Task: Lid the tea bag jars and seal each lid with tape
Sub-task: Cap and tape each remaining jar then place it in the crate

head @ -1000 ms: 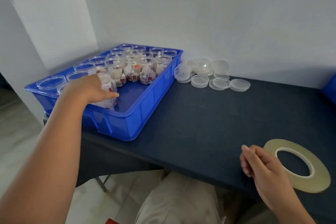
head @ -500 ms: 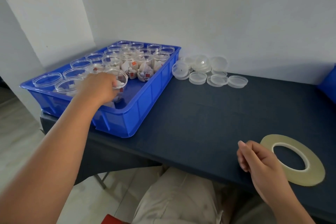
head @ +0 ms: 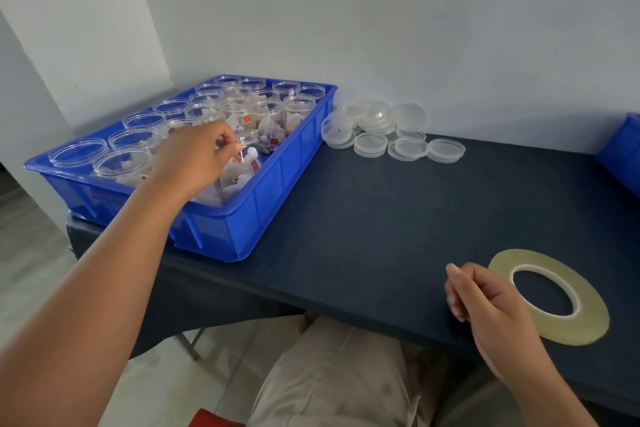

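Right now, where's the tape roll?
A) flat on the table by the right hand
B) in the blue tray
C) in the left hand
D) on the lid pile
A: the tape roll lies flat on the table next to the right hand, which holds nothing; the left hand grips a jar in the blue tray.

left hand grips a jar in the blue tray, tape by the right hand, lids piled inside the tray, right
No: the head view shows the lids on the table beside the tray, not inside it. The left hand does grip a jar in it, and tape lies by the right hand.
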Available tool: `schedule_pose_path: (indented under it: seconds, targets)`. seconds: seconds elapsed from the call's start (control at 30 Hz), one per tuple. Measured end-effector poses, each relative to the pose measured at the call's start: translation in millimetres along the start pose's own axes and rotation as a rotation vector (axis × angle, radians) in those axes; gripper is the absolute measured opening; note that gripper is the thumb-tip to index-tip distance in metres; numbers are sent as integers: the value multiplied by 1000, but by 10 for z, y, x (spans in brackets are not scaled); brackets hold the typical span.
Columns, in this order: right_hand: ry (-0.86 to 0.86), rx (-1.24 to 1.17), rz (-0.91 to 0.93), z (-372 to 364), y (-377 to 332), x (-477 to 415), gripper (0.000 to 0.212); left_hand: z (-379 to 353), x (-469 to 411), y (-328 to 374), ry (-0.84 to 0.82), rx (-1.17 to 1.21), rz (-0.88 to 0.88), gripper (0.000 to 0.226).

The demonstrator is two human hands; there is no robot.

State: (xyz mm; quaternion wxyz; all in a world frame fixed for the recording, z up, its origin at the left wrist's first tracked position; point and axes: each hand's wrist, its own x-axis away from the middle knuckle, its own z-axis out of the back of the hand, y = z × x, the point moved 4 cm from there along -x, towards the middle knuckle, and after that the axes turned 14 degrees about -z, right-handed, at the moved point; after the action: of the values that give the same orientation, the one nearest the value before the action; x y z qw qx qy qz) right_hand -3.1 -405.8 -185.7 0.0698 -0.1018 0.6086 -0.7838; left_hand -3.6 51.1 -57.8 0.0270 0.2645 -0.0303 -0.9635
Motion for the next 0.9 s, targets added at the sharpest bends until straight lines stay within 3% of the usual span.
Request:
schedule_pose_path:
  seconds: [0.17, 0.3, 0.47, 0.6, 0.63, 0.73, 0.8, 0.9]
  targets:
    - [6, 12, -17, 1, -17, 13, 50, 418, -62, 337, 325, -37, -161, 15]
    - [0, 25, -36, -18, -69, 30, 46, 625, -177, 699, 391, 144, -278, 13]
    - [51, 26, -55, -38, -36, -12, 48, 336, -151, 1575, 180, 531, -456, 14]
    - [13, -56, -43, -137, -50, -106, 98, -197, 117, 2204, 15, 609, -639, 9]
    - [9, -59, -22, -158, -65, -123, 100, -303, 179, 2328, -13, 633, -678, 10]
    - [100, -29, -17, -152, -90, -136, 78, -530, 278, 2544, -56, 747, -784, 13]
    - [162, -35, -29, -137, -82, -126, 70, -637, 245, 2544, -111, 951, -742, 13]
    - [210, 4, -8, -150, -64, -107, 69, -912, -74, 2336, -176, 1244, -391, 18]
